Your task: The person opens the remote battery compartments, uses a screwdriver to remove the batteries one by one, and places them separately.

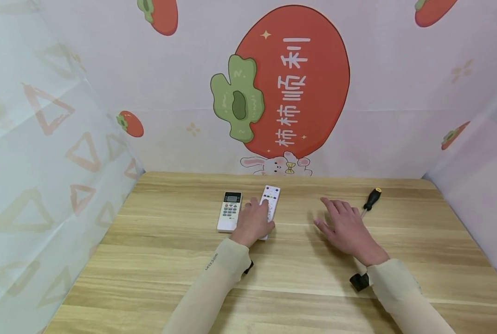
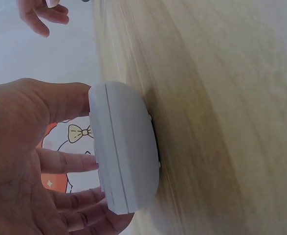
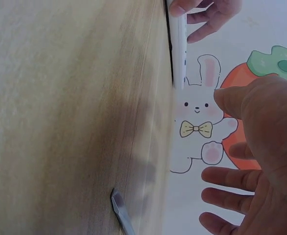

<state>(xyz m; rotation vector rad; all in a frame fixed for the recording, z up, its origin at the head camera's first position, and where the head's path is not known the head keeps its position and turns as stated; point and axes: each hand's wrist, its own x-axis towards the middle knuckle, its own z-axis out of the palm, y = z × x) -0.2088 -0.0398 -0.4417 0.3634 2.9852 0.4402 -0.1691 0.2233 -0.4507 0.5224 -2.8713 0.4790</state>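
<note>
A slim white remote control with coloured buttons lies slanted on the wooden table. My left hand reaches over its lower half, and its thumb and fingers grip the two side edges. In the left wrist view the blunt white end of this remote sits low on the wood between thumb and fingers. Over to the right, my right hand hovers above the table with its fingers spread, holding nothing. Just beyond it is a screwdriver with a black and yellow handle; its metal tip shows in the right wrist view.
A second, wider remote control with a small screen lies left of my left hand. The wooden table ends at the back against a pale wall sheet printed with persimmons and a rabbit. More pale sheeting flanks the table on both sides.
</note>
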